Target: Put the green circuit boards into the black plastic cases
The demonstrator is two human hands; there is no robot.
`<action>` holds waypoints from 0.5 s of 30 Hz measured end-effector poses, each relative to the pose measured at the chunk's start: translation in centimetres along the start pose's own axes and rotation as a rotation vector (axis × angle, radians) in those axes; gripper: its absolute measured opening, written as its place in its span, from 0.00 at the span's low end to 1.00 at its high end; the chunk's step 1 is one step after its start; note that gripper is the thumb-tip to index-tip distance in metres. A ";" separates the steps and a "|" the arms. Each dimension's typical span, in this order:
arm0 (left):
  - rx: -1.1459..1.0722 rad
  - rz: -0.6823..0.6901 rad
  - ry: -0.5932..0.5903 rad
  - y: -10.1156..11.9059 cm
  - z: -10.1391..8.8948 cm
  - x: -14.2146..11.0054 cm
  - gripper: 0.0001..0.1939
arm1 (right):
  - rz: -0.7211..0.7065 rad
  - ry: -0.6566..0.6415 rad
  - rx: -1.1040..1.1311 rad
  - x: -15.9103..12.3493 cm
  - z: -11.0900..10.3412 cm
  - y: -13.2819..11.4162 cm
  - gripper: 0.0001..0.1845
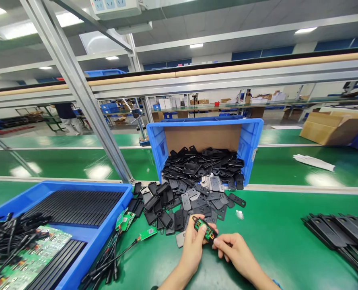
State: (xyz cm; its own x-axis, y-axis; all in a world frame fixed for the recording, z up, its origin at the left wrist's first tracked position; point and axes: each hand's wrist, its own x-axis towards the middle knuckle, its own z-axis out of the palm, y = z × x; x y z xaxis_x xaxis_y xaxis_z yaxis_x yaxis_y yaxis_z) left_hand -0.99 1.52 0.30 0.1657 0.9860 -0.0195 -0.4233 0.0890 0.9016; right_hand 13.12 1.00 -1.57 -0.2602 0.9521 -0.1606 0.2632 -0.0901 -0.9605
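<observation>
My left hand [191,245] is closed around a small black plastic casing [212,238], its thumb pressing on the green circuit board [207,233] seated inside. At the casing's lower right end, the thumb and fingers of my right hand [235,250] are pinched together; whether a cable lies between them is hidden. Just beyond my hands spreads a loose heap of black casing parts [197,203]. To the left of my hands, a small green board with a black cable [147,234] lies on the green work surface [275,241].
A blue crate [153,141] on its side spills black parts. On the left, a blue tray [96,241] holds black strips, boards and cables. Finished-looking cased units [332,231] lie at right. Behind are a white glove [314,162], a cardboard box [326,128] and a metal post [85,96].
</observation>
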 end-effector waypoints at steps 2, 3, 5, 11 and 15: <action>0.026 0.009 -0.005 -0.1 -0.1 -0.1 0.14 | -0.014 0.010 -0.057 0.0 0.0 0.0 0.26; 0.049 0.025 -0.003 -0.1 -0.1 -0.1 0.14 | -0.027 0.029 -0.101 -0.1 0.0 0.0 0.26; 0.116 0.076 0.017 -0.2 -0.3 -0.2 0.13 | -0.060 0.079 -0.199 -0.2 0.1 -0.1 0.25; 0.247 0.148 0.054 -0.1 -0.4 -0.2 0.13 | -0.108 0.118 -0.325 -0.2 0.3 -0.6 0.23; 0.239 0.154 0.064 0.1 -0.2 -0.3 0.13 | -0.141 0.162 -0.386 -0.2 0.2 -0.8 0.22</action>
State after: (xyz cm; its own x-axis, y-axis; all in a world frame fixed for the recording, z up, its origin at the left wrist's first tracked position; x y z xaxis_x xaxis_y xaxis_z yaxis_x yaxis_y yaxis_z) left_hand -1.29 1.27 0.27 0.0563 0.9929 0.1047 -0.2160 -0.0902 0.9722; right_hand 12.79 0.86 -0.85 -0.1780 0.9835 0.0330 0.5716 0.1307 -0.8100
